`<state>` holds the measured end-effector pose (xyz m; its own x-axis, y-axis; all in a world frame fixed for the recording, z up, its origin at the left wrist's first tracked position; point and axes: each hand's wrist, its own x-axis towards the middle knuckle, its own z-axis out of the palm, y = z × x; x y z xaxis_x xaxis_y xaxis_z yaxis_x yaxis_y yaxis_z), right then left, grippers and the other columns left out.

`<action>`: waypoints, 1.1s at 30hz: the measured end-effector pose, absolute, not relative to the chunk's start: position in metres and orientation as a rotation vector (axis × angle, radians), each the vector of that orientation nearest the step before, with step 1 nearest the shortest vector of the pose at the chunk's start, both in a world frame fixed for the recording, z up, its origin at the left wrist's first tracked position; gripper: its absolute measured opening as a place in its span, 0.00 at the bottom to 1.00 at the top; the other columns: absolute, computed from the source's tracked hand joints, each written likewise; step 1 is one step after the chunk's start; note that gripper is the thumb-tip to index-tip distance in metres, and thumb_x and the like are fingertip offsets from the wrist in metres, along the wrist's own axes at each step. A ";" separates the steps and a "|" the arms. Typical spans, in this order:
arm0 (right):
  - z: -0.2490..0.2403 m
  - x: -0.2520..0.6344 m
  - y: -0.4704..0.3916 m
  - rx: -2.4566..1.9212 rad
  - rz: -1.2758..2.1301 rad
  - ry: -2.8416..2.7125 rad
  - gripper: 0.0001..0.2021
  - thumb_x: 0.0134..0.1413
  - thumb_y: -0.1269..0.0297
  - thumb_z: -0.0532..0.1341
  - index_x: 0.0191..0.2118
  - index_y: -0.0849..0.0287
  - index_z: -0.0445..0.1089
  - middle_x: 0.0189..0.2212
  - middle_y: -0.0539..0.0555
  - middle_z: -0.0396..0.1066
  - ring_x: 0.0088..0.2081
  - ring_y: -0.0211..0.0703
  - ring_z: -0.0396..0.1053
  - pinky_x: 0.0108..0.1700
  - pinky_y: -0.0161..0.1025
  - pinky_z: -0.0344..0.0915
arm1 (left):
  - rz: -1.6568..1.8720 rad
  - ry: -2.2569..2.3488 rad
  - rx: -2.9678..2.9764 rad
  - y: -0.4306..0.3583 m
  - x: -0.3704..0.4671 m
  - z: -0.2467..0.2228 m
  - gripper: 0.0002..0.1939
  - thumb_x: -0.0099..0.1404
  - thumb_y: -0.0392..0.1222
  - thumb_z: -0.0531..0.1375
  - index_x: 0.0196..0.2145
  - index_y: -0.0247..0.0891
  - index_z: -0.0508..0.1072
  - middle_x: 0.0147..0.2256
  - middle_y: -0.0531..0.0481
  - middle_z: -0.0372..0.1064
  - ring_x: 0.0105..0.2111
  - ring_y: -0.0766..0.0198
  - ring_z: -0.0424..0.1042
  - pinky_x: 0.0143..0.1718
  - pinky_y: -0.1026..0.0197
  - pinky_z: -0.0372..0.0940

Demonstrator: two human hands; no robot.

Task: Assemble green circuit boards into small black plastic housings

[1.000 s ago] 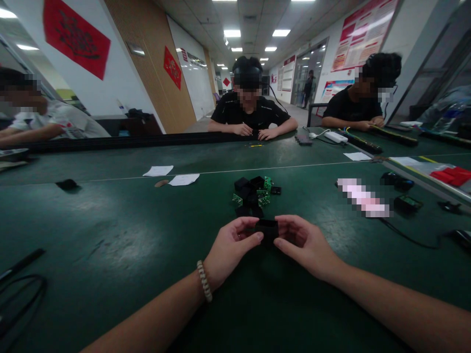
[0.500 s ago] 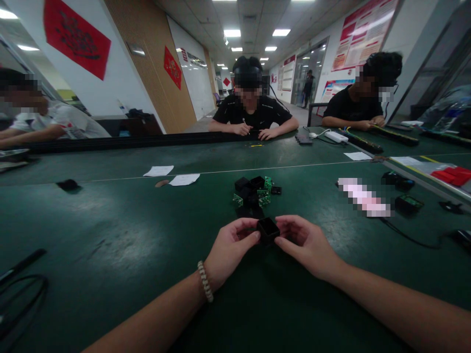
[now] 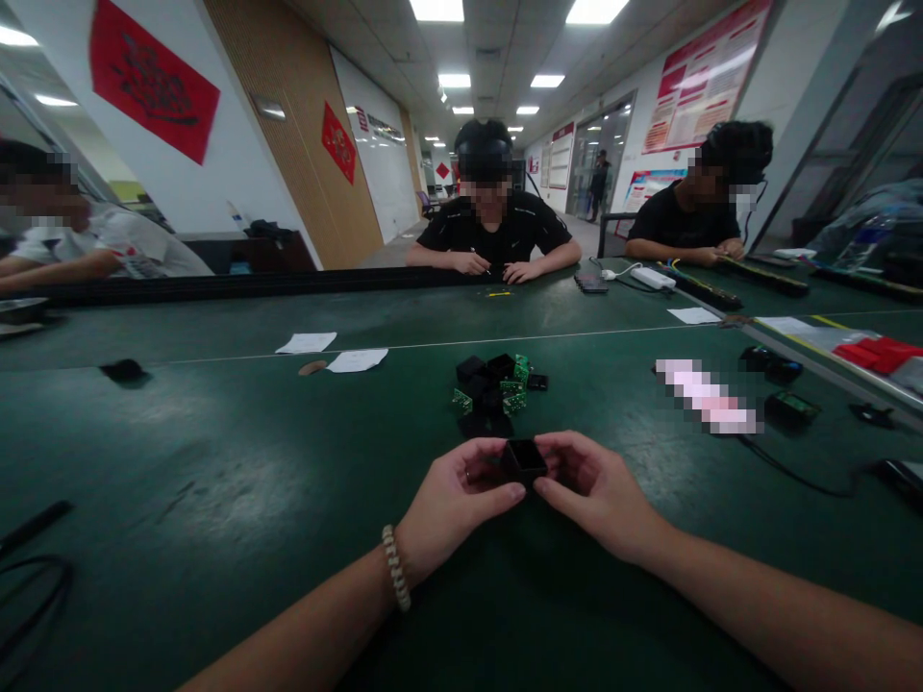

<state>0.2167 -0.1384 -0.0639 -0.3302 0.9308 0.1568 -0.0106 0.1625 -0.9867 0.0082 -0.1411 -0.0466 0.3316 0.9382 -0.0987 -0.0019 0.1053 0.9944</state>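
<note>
Just below the middle of the frame, a small black box [image 3: 524, 458] sits between two bare hands above the green table [image 3: 216, 461]. The box is square, matte and hard-looking like moulded plastic, with its open top turned upward; its hollow looks dark, and what lies inside cannot be told. The left hand [image 3: 451, 500] pinches its left side with thumb and curled fingers, a pale beaded bracelet [image 3: 396, 567] round the wrist. The right hand [image 3: 595, 490] grips the right side, thumb stretched toward the box's near edge.

Just above the hands, at the centre of the frame, lies a loose pile of parts [image 3: 494, 389]: more black cube-shaped shells mixed with small green circuit boards. The table surface is smooth, dull and scuffed pale in patches. White paper slips [image 3: 332, 351] lie left of centre. Across the table, at upper centre, a person in a black shirt [image 3: 497, 226] rests both hands on the far edge.
</note>
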 end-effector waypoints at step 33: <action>-0.053 0.218 -0.143 -0.959 1.371 -1.609 0.25 0.50 0.69 0.67 0.54 0.54 0.64 0.45 0.55 0.71 0.50 0.49 0.70 0.54 0.52 0.69 | 0.874 0.942 1.293 -0.144 0.010 -0.044 0.24 0.55 0.35 0.69 0.50 0.38 0.72 0.49 0.42 0.74 0.49 0.53 0.73 0.53 0.45 0.66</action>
